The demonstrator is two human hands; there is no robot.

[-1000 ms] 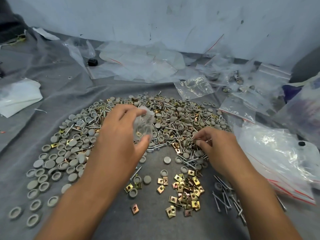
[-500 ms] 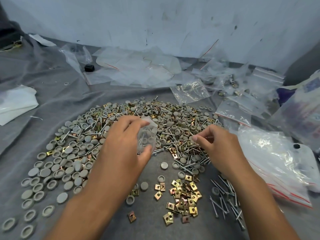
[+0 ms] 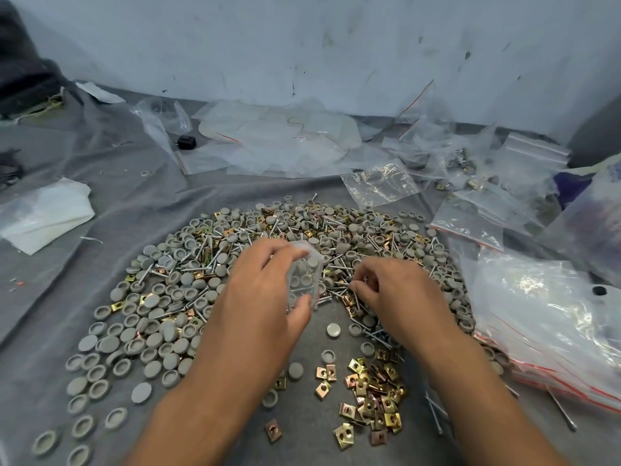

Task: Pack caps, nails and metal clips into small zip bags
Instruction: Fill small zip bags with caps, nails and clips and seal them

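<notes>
Now the left hand [image 3: 265, 290] holds the small bag [image 3: 304, 277]; the right hand [image 3: 396, 290] pinches nails [image 3: 339, 287]; one could slip and miss.

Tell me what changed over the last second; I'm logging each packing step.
Little changed. The right hand kept picking among the nails in the mixed pile, fingers curled, close beside the small zip bag. The left hand still holds that bag, caps visible inside. The clips stayed put.
</notes>
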